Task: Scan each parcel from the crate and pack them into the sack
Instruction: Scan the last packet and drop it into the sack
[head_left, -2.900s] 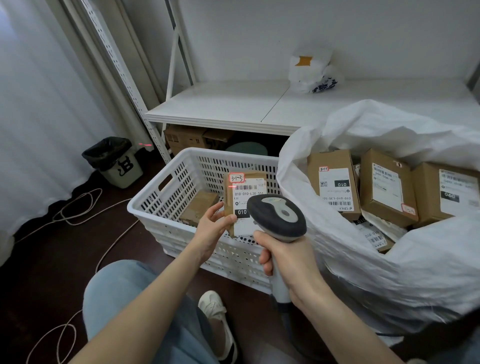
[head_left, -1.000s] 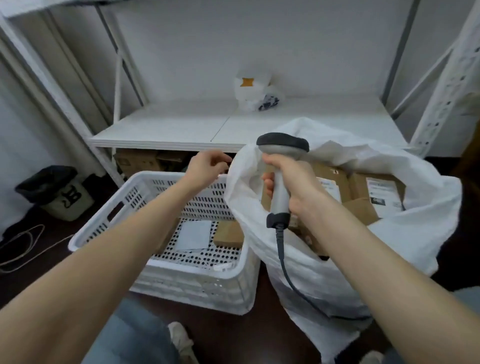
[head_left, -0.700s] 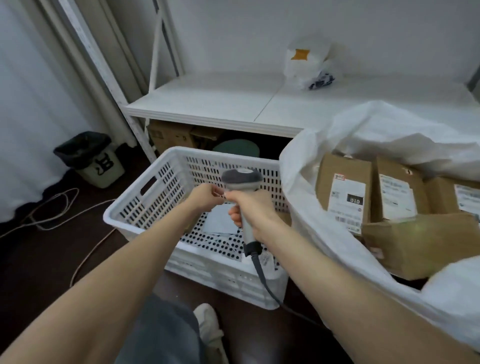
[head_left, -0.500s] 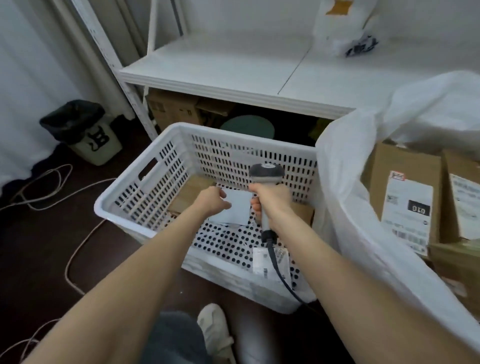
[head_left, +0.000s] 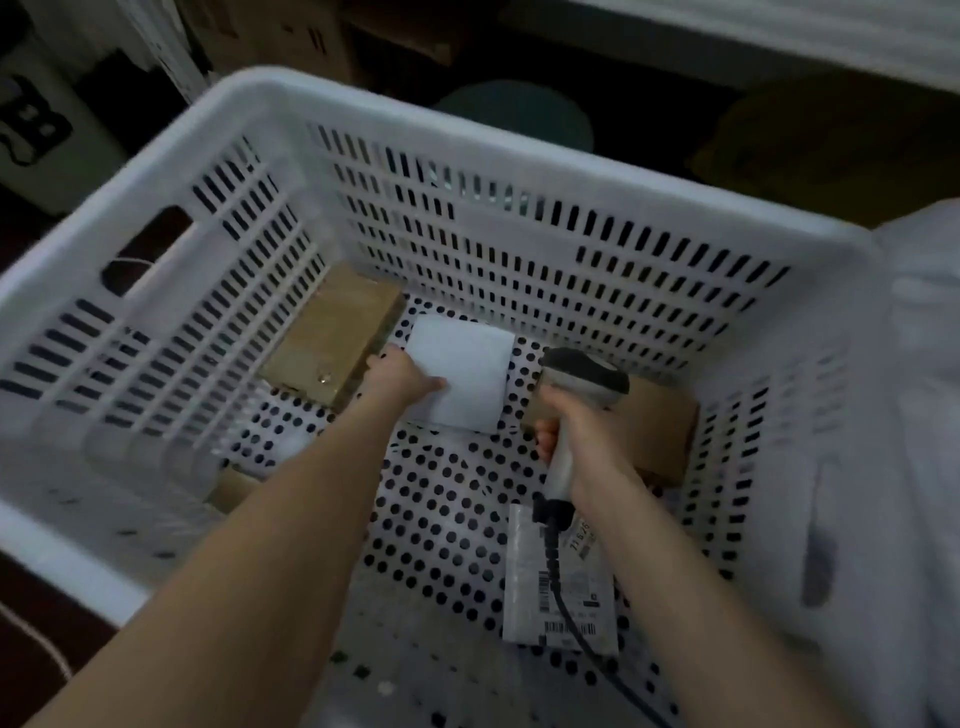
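The white perforated crate (head_left: 519, 140) fills the view. My left hand (head_left: 400, 376) reaches down to its floor, its thumb on a flat white parcel (head_left: 467, 374) and its curled fingers at that parcel's left edge, beside a brown box (head_left: 332, 343) that leans on the crate's left wall. In my right hand (head_left: 576, 436) I grip the handle of the grey barcode scanner (head_left: 587, 379), held over another brown box (head_left: 660, 431). A white pouch with barcode labels (head_left: 566, 587) lies on the crate floor under the scanner's cable. The white sack (head_left: 924, 415) shows at the right edge.
A corner of one more brown box (head_left: 234, 488) shows by the crate's near left wall. Beyond the crate, under the shelf, stand cardboard boxes (head_left: 280, 31) and a round teal object (head_left: 524, 114). A bin (head_left: 36, 124) stands at far left.
My head has dropped closer over the crate. My left hand has moved down from above the crate floor onto the white parcel. My right hand still holds the scanner, lower in the crate.
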